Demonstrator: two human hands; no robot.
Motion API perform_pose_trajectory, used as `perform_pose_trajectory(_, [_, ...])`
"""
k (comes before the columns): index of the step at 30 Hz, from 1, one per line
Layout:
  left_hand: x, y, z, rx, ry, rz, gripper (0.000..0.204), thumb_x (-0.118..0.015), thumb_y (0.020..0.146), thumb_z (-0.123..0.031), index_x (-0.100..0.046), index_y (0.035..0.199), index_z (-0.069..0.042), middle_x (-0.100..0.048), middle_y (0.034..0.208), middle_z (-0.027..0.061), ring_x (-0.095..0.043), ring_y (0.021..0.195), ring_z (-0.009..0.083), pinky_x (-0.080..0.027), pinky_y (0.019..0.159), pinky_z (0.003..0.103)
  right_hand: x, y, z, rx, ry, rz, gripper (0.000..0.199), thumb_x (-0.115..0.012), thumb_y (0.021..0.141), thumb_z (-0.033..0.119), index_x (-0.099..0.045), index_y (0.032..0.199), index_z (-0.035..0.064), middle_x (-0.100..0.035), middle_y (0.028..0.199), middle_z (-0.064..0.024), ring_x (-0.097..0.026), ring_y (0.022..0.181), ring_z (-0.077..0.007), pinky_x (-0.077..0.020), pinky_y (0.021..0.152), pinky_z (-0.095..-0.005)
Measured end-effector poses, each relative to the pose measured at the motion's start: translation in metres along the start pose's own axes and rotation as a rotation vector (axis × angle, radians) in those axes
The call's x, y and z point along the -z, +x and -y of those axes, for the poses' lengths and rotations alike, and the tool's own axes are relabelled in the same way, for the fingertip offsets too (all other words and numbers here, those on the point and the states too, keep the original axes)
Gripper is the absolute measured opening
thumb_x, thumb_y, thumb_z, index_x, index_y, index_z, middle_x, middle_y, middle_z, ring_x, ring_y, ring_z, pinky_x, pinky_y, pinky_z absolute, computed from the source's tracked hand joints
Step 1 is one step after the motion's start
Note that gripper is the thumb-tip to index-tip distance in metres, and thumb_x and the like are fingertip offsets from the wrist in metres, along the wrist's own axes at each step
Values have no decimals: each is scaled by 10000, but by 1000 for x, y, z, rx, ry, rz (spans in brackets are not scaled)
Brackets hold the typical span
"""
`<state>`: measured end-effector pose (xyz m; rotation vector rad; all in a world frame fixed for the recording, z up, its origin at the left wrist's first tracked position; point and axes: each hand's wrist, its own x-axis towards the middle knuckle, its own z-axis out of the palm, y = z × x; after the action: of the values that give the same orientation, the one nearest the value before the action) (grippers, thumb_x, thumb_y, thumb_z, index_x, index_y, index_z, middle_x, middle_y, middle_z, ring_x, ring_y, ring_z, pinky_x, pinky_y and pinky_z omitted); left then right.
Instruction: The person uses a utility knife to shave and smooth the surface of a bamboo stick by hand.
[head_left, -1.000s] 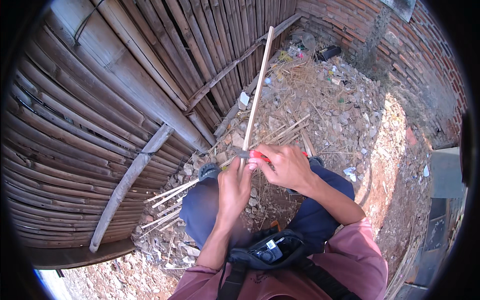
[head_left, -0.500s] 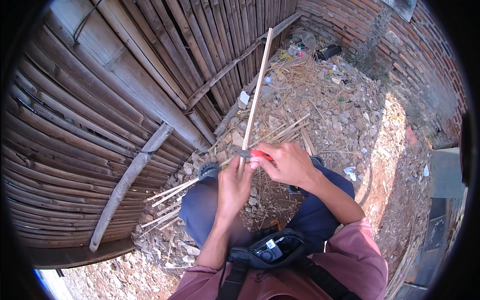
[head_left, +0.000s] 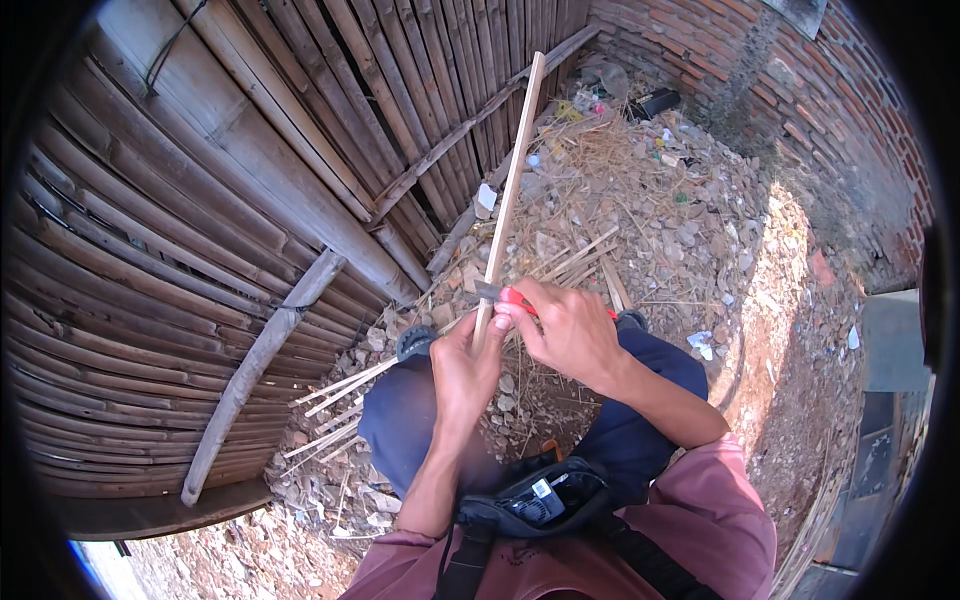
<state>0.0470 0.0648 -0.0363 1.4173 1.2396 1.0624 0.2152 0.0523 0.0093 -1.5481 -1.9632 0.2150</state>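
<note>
A long, pale wooden strip (head_left: 514, 185) slants up and away from me, its lower end in my left hand (head_left: 466, 372). The fingers of that hand are closed around it. My right hand (head_left: 572, 332) grips the red handle of a knife (head_left: 487, 291), whose short grey blade lies across the strip just above my left fingers. My right thumb is close beside the left thumb, by the strip. The strip's lowest part is hidden behind my left hand.
Cut strips (head_left: 345, 385) lie left of my knee, and more sticks (head_left: 580, 257) lie ahead on rubble. A bamboo wall (head_left: 250, 150) stands left, a brick wall (head_left: 850, 100) at the far right. A black open pouch (head_left: 540, 495) sits at my waist.
The knife and my right hand have shifted slightly up along the strip. The strip's far end has moved a little left. Both hands keep their grip.
</note>
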Motion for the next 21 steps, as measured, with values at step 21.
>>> perform_pose_trajectory(21, [-2,-1,-11,-14,59,46,304,-730,1071,-268,-780,1199,3,-595,677,-24,-484,636,42,-391,540,281,4,9,-7,-58,-87,-177,234,-660,1068,273,-668,1033,41,-752,812,-159,-745,649,-358,-569,559,-449])
